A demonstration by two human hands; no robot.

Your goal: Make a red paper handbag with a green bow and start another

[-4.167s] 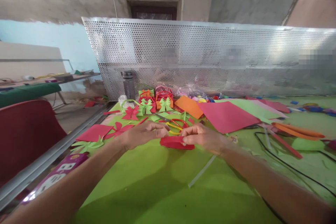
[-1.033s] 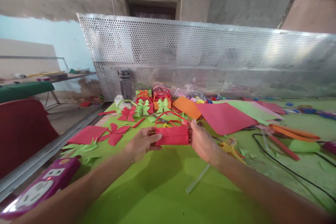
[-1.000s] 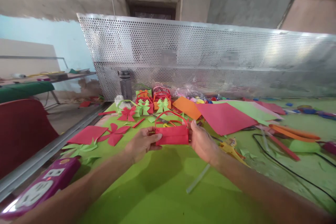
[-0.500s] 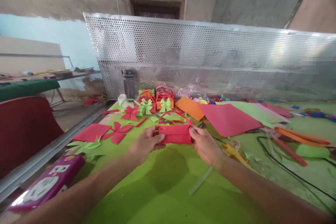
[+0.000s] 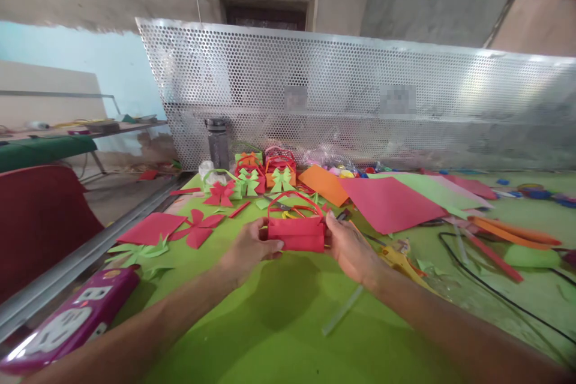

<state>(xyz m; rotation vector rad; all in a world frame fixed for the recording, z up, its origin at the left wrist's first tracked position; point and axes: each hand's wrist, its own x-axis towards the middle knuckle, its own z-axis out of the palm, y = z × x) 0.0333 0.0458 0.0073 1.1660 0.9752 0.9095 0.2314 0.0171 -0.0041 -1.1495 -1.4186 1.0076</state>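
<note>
Over the green counter (image 5: 270, 345), the red paper bag (image 5: 296, 234) is held up, the left grip (image 5: 246, 250) clamped on one end, the right grip (image 5: 353, 249) on the other. Its handle (image 5: 293, 193), unseen seconds ago, now arches upright; the bag appears steadied.

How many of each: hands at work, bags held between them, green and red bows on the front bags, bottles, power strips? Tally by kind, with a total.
Left hand and right hand: 2
Red bag: 1
Green bows: 2
Red bow: 1
Grey bottle: 1
Purple power strip: 1
Total: 8
</note>
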